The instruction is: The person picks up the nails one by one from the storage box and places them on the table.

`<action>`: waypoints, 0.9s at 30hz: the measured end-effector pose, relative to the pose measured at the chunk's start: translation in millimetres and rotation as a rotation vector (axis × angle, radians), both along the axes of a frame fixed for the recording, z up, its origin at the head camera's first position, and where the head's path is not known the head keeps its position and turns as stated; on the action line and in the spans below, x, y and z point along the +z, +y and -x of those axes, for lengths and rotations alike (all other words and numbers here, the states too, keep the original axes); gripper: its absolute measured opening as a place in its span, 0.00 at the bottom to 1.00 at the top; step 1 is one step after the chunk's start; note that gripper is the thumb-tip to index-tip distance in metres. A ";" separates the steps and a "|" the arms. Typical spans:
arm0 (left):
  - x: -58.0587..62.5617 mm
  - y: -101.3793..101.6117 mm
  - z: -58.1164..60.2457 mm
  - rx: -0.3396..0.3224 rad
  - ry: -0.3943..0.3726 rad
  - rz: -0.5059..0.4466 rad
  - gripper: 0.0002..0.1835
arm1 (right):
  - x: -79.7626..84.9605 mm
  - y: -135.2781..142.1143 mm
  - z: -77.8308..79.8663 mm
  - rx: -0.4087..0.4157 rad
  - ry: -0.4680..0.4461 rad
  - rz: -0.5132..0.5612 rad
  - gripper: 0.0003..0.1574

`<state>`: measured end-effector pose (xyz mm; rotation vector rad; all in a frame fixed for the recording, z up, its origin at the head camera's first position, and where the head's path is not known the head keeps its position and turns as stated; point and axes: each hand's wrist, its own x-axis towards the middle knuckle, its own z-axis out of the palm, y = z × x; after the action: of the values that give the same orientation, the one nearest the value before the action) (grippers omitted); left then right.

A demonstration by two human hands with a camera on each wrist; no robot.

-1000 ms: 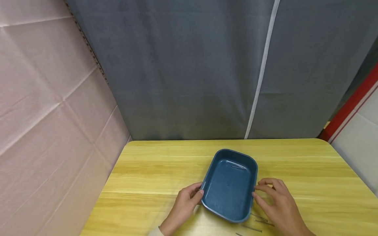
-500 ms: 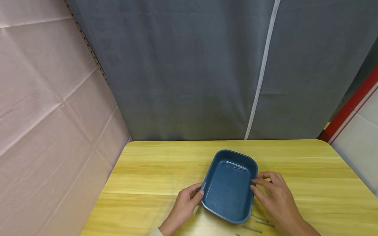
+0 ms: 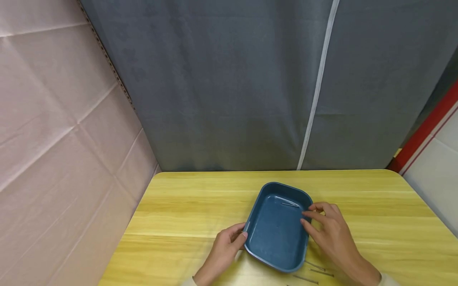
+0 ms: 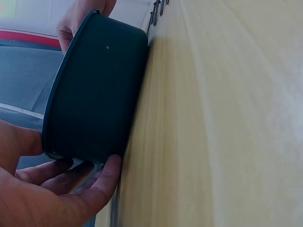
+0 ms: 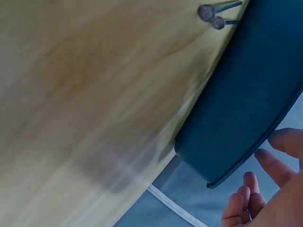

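A dark blue rectangular plastic tray sits at an angle on the wooden table. My left hand grips its left side, thumb at the rim and fingers against the outer wall, as the left wrist view also shows. At the opposite side, my right hand has thumb and index fingertips reaching over the rim, a little apart, with nothing visible between them. Thin metal nails lie inside at the far end of the tray. Several more nails lie on the table by its near right corner; two nail heads show in the right wrist view.
The pale wooden table ends at a grey curtain with a white vertical strip. Pinkish cloth hangs along the left, and a white panel with a red edge stands on the right.
My right hand has moved forward along the tray's right side, its fingertips now farther over the rim. The left hand and the tray have stayed in place.
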<state>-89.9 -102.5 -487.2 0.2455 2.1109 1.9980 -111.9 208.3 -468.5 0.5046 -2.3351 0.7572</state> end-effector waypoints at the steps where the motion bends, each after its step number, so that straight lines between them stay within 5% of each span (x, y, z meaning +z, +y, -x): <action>1: -0.1 0.1 0.0 0.000 0.001 0.000 0.20 | 0.0 -0.2 0.8 0.001 0.004 -0.005 0.13; 27: -1.4 -0.8 -1.3 0.002 0.019 0.009 0.21 | -1.9 -10.3 26.7 0.028 0.036 -0.133 0.13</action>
<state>-88.6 -103.4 -488.6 0.2626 2.1317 1.9951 -138.6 198.0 -470.4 0.6052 -2.3597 0.6039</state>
